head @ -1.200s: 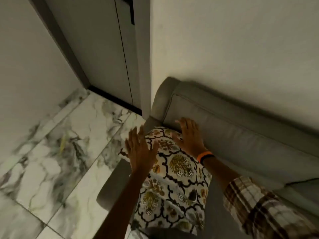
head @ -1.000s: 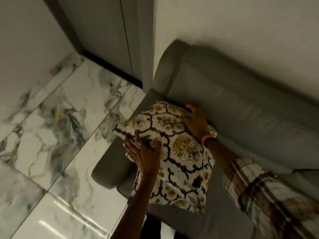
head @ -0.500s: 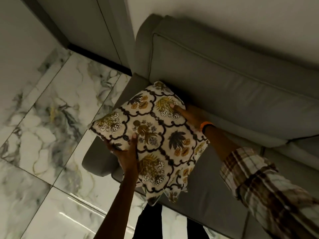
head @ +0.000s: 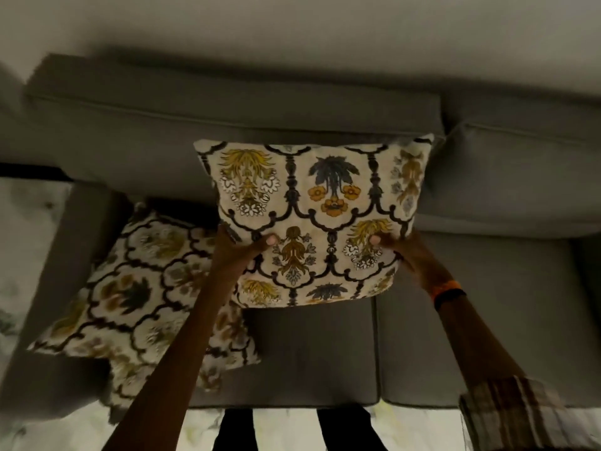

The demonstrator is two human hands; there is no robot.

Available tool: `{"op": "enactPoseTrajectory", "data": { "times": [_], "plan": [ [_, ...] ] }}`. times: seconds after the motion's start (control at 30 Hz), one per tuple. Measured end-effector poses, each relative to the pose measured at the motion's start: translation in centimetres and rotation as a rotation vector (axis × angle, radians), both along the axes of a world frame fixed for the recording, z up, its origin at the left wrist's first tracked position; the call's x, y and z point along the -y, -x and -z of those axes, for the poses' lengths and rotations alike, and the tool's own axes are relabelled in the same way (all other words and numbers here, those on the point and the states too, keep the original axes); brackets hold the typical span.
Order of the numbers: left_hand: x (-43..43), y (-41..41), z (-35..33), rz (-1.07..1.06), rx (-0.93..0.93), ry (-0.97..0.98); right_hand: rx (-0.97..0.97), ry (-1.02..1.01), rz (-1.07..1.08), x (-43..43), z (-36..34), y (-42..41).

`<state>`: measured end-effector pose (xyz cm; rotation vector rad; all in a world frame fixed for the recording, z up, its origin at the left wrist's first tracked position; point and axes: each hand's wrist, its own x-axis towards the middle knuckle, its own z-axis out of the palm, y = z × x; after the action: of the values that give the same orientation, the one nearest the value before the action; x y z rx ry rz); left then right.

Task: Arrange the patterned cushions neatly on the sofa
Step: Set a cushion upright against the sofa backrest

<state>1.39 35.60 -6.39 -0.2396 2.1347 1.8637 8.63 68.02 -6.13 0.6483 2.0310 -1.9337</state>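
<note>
I hold a cream cushion with yellow and dark floral print point(head: 312, 203) upright in front of the grey sofa's backrest point(head: 227, 125), above the seat. My left hand point(head: 237, 249) grips its lower left edge and my right hand point(head: 403, 252) grips its lower right edge, thumbs on the front face. A second cushion of the same pattern point(head: 136, 301) lies flat and skewed on the left of the seat, beside the armrest point(head: 65, 255), partly hidden by my left forearm.
The sofa seat point(head: 471, 320) stretches to the right, with another back cushion point(head: 520, 177) behind it. Marble floor point(head: 29, 222) shows left of the armrest and along the sofa's front edge. A pale wall rises behind the sofa.
Both hands lifted one patterned cushion off the left end and carried it right, turning it upright against the backrest. A second cushion now shows lying by the armrest. The view swung right.
</note>
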Motion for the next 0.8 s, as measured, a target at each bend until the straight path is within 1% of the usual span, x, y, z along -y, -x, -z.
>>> {"op": "enactPoseTrajectory", "data": {
  "times": [0.1,0.17,0.27,0.37,0.47,0.57,0.63,0.67,0.73,0.8],
  "plan": [
    [-7.2,0.9,2.4,0.142,-0.032,0.016,-0.034,-0.059,0.051,-7.0,2.4,-1.9],
    [-10.7,1.1,4.4,0.205,-0.019,0.027,-0.046,-0.125,0.078,-10.6,4.7,-2.9],
    [-15.3,1.1,7.2,0.232,0.087,0.02,-0.026,-0.187,0.042,-14.8,9.3,-3.5],
    [-17.8,0.4,10.3,0.263,0.223,0.017,0.018,-0.16,0.046,-17.0,13.0,-3.6],
    [-20.0,-0.3,11.5,0.252,0.259,0.059,-0.002,-0.151,0.075,-17.9,14.6,-2.9],
    [-20.8,-0.3,11.9,0.165,0.308,0.003,-0.03,-0.139,0.146,-18.0,14.7,-2.7],
    [-20.6,-0.6,12.4,0.186,0.258,0.041,-0.033,-0.165,0.205,-17.6,15.1,-3.4],
    [-20.4,-1.0,13.0,0.19,0.22,0.067,-0.016,-0.189,0.256,-17.1,15.3,-3.8],
    [-20.3,-2.0,13.1,0.148,0.239,0.151,0.048,-0.219,0.389,-15.4,15.6,-5.0],
    [-19.9,-2.9,11.8,0.132,0.253,0.276,0.209,-0.253,0.513,-12.5,15.6,-6.2]
  ]
}}
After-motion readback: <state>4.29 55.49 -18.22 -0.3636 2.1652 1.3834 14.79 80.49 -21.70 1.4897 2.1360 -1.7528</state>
